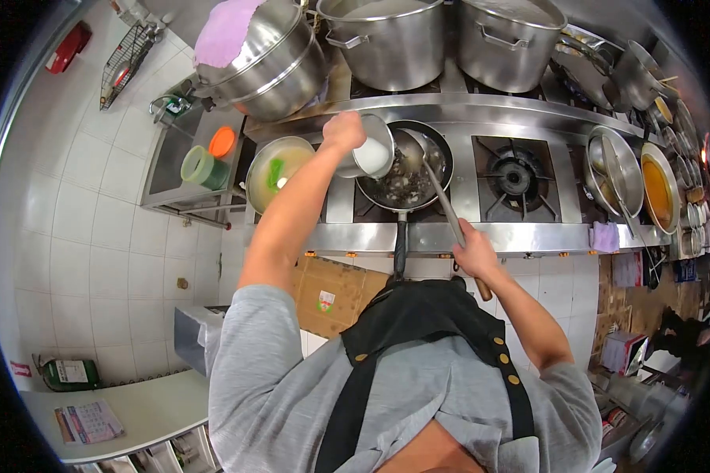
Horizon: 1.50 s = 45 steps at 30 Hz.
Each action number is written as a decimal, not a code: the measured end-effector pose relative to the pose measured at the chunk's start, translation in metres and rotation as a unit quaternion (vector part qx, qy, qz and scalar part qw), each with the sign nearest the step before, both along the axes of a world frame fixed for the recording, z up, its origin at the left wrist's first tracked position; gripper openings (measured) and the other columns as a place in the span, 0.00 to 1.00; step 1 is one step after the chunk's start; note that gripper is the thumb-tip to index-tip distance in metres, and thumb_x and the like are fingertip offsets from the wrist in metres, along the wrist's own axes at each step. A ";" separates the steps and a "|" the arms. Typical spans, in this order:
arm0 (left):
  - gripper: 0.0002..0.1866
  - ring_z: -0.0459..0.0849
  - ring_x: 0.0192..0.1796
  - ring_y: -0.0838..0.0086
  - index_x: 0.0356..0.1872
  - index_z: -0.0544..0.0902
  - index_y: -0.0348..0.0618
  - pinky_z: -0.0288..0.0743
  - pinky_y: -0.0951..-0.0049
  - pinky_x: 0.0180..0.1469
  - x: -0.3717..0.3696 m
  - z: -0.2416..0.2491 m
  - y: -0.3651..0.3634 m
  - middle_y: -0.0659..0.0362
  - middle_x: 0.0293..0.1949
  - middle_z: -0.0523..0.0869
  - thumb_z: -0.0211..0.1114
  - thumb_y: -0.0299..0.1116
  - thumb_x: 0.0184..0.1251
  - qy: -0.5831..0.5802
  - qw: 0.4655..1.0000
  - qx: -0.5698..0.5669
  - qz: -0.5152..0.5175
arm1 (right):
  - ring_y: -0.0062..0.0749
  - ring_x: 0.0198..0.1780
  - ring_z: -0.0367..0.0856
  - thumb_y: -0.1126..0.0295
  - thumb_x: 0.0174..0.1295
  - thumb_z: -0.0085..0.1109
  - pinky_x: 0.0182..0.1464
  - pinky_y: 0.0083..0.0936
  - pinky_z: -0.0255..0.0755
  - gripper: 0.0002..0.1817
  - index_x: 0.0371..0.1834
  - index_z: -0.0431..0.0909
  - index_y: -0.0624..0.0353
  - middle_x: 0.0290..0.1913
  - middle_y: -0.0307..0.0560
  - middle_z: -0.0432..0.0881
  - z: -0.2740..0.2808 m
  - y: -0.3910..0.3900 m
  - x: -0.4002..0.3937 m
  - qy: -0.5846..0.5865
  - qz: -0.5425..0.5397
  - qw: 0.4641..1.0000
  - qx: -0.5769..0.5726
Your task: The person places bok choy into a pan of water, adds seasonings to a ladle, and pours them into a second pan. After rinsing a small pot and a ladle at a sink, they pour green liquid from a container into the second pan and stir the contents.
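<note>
My left hand (344, 130) is raised over the stove and grips a steel cup (373, 151) with white contents, tilted toward a black pan (406, 183). The pan sits on a burner and holds dark liquid with pale pieces; its long handle (400, 244) points toward me. My right hand (475, 252) grips the wooden-ended handle of a long ladle (442, 197). The ladle's bowl (409, 147) rests in the pan's far side.
A steel bowl (276, 173) of pale liquid stands left of the pan, an unlit burner (517, 177) to its right. Big stockpots (386, 39) line the back. Sauce bowls (659, 185) sit far right. A cardboard box (335, 288) lies below the stove.
</note>
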<state>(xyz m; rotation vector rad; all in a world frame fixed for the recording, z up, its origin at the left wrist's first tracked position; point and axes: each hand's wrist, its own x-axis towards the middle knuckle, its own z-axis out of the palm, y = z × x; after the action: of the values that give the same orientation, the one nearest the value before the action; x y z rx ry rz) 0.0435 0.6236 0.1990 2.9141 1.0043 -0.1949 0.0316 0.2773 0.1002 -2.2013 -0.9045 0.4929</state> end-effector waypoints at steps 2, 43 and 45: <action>0.14 0.81 0.52 0.57 0.41 0.84 0.40 0.76 0.62 0.52 0.008 -0.005 -0.004 0.49 0.47 0.83 0.59 0.29 0.53 -0.003 1.000 0.016 -0.023 | 0.64 0.34 0.79 0.77 0.50 0.53 0.40 0.49 0.74 0.31 0.62 0.61 0.71 0.31 0.72 0.79 0.002 -0.001 0.012 -0.039 0.010 0.996 -0.083; 0.09 0.85 0.22 0.64 0.21 0.83 0.31 0.80 0.69 0.28 -0.007 0.024 0.026 0.48 0.23 0.85 0.58 0.27 0.48 -0.026 0.979 -0.169 0.114 | 0.24 0.17 0.71 0.78 0.55 0.54 0.16 0.23 0.64 0.26 0.60 0.67 0.66 0.19 0.41 0.72 -0.009 0.001 -0.013 0.516 -0.094 0.842 0.128; 0.09 0.86 0.22 0.64 0.20 0.83 0.31 0.81 0.69 0.29 -0.012 0.026 0.027 0.48 0.22 0.85 0.58 0.27 0.48 -0.027 0.980 -0.162 0.114 | 0.28 0.18 0.73 0.76 0.54 0.54 0.19 0.27 0.67 0.28 0.61 0.66 0.67 0.19 0.45 0.73 0.004 -0.004 -0.022 0.428 -0.079 0.897 0.071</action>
<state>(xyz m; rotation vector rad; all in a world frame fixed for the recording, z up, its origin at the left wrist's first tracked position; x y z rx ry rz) 0.0313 0.6508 0.2253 2.4793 1.1632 -0.2403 0.0096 0.2731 0.1047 -1.6262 -0.2635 1.1478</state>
